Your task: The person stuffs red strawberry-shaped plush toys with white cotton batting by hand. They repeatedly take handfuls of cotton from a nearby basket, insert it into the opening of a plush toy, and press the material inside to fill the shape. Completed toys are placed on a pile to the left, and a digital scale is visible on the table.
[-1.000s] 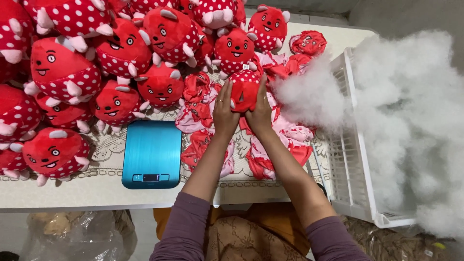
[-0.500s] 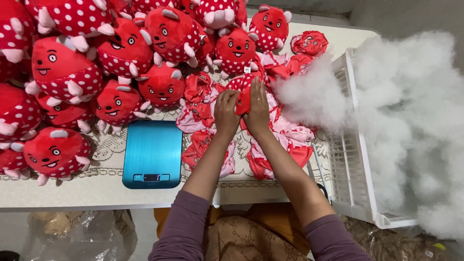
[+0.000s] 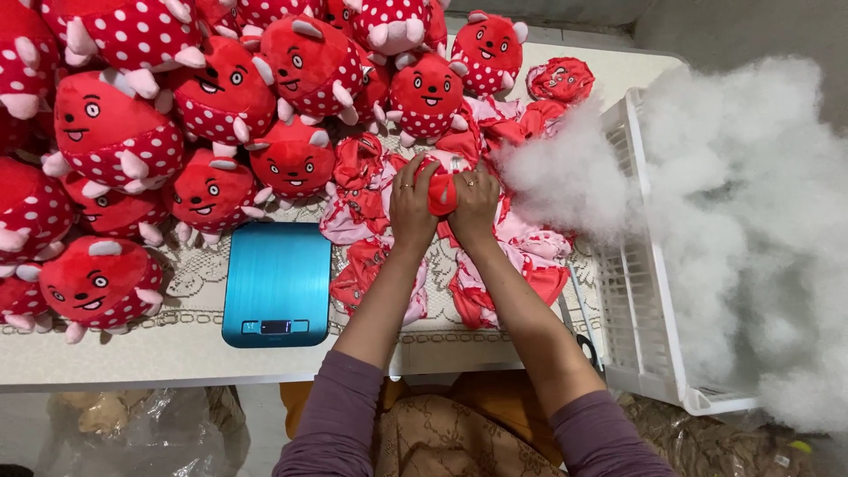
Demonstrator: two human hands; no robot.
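Observation:
Both my hands squeeze one small red plush toy (image 3: pixel 442 188) between them above the table. My left hand (image 3: pixel 412 205) grips its left side and my right hand (image 3: pixel 474 205) grips its right side. The toy is mostly hidden by my fingers. Flat, unstuffed red and pink toy skins (image 3: pixel 371 256) lie under and around my hands. Just right of my right hand sits a clump of white stuffing fibre (image 3: pixel 565 177).
Several stuffed red spotted plush toys (image 3: pixel 115 132) crowd the table's left and far side. A blue kitchen scale (image 3: pixel 276 281) lies left of my arms. A white plastic basket (image 3: pixel 632 291) overflowing with white stuffing (image 3: pixel 751 221) stands at the right. Scissors (image 3: pixel 583 340) lie near the table's front edge.
My hands have pressed closer together on the plush toy, which now looks smaller and more covered by my fingers. Nothing else on the table has moved.

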